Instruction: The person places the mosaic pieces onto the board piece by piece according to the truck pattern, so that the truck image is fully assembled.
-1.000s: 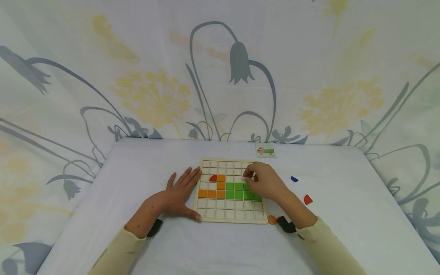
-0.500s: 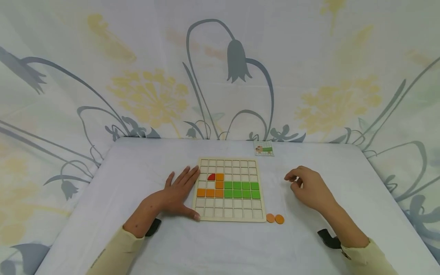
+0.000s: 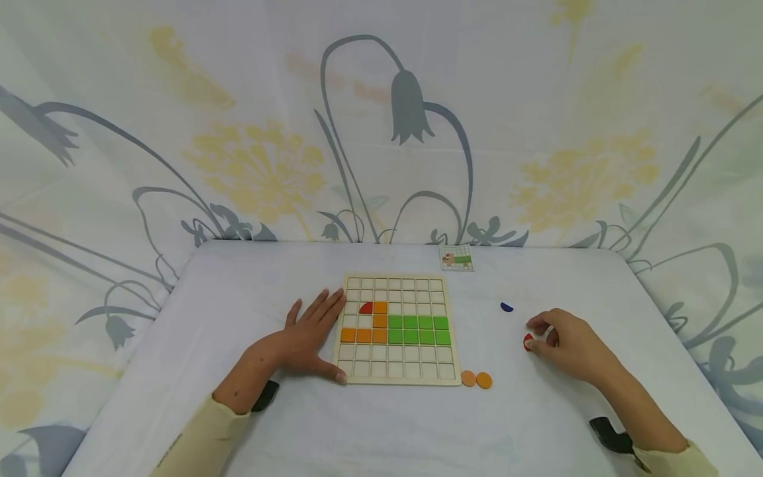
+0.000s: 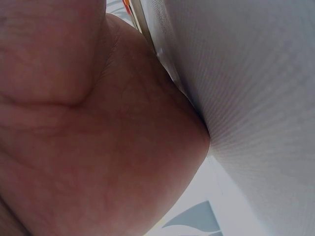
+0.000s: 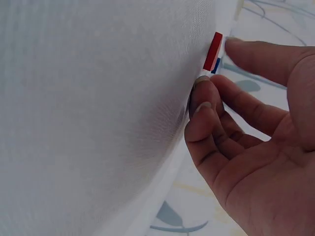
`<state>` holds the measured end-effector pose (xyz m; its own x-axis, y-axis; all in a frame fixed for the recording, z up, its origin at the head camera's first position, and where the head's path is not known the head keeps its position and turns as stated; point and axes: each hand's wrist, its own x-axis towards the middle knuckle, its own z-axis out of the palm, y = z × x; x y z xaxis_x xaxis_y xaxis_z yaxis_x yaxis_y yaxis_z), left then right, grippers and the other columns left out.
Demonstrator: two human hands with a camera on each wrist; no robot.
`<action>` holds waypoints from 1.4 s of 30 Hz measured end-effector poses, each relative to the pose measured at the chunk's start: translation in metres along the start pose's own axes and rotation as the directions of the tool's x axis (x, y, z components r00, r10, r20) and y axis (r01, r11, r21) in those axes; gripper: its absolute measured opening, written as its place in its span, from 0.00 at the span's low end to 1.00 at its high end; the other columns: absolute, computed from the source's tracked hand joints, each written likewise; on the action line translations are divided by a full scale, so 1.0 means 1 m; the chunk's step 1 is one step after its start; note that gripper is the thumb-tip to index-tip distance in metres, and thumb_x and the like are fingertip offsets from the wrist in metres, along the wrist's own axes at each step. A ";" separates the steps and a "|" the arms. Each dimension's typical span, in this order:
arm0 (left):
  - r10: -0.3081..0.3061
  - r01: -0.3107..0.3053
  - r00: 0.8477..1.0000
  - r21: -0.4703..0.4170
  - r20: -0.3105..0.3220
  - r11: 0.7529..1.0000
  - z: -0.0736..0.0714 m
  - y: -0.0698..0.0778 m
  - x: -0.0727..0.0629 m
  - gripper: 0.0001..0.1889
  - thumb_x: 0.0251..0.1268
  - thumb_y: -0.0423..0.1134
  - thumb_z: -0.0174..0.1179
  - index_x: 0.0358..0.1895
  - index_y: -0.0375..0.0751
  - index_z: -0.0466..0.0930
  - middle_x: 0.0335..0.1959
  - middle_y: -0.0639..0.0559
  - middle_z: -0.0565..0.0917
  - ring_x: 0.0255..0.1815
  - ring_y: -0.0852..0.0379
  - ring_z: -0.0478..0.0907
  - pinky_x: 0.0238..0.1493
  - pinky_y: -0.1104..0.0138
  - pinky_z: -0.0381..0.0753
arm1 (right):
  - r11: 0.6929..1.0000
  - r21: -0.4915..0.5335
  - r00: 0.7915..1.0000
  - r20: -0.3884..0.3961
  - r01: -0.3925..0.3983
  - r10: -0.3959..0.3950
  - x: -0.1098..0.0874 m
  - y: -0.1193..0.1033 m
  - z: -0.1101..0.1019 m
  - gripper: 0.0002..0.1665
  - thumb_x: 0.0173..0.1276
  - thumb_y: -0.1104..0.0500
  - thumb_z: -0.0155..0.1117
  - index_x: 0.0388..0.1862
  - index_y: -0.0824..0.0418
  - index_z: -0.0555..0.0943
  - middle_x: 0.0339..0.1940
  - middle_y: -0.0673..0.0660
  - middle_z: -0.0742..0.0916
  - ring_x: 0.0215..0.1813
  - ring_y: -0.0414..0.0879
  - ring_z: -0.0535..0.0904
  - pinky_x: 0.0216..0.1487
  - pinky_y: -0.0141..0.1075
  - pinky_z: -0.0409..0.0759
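My left hand [image 3: 308,341] lies flat with spread fingers along the left edge of the wooden grid board [image 3: 417,382], thumb at its near corner. In the board's cells sit several orange square tiles [image 3: 379,321], several green square tiles [image 3: 418,329] and a red quarter-round tile [image 3: 367,308]. To the right of the board, my right hand [image 3: 566,344] is down at the cloth with bent fingers, around a loose red quarter-round tile [image 3: 527,342]. In the right wrist view this red tile [image 5: 213,51] shows between thumb and fingertips, a gap beside the thumb.
A dark blue half-round tile [image 3: 507,307] lies beyond the right hand. Two orange round tiles [image 3: 476,379] rest by the board's near right corner. Behind the board is a small picture card [image 3: 456,258] with a grid pattern. A flower-print curtain [image 3: 381,132] hangs behind the white-covered table.
My right hand has left the board's green tiles and moved right, past the blue tile, down to the loose red tile. The left hand stays in place.
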<state>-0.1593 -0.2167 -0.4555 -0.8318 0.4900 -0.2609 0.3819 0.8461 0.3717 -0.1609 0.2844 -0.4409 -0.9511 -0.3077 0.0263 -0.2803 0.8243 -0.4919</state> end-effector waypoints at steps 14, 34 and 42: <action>-0.007 0.007 1.000 0.012 0.000 1.000 0.004 -0.001 0.000 0.76 0.47 0.77 0.74 0.89 0.45 0.34 0.90 0.51 0.33 0.89 0.45 0.26 0.81 0.33 0.28 | 0.998 0.053 0.997 0.073 -0.040 0.036 0.002 -0.005 0.002 0.11 0.66 0.64 0.77 0.40 0.60 0.81 0.31 0.48 0.83 0.34 0.43 0.76 0.33 0.33 0.75; -0.001 0.001 1.000 -0.005 -0.001 1.000 0.000 0.000 -0.001 0.77 0.47 0.76 0.74 0.89 0.43 0.34 0.90 0.49 0.34 0.89 0.43 0.27 0.80 0.32 0.28 | 0.980 0.154 0.991 0.040 0.123 -0.131 0.032 -0.053 0.027 0.10 0.65 0.70 0.70 0.38 0.56 0.83 0.30 0.45 0.82 0.34 0.40 0.75 0.34 0.32 0.76; -0.011 0.011 1.000 0.003 -0.005 1.000 0.000 0.001 0.000 0.76 0.46 0.76 0.76 0.89 0.44 0.36 0.90 0.50 0.35 0.89 0.43 0.28 0.80 0.32 0.29 | 0.956 0.218 0.976 0.051 0.196 -0.211 0.051 -0.086 0.041 0.11 0.66 0.71 0.67 0.39 0.56 0.85 0.30 0.45 0.83 0.33 0.41 0.76 0.34 0.33 0.77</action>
<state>-0.1587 -0.2156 -0.4553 -0.8380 0.4794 -0.2605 0.3739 0.8523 0.3658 -0.1797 0.1783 -0.4324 -0.8626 -0.4985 0.0856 -0.4257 0.6242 -0.6551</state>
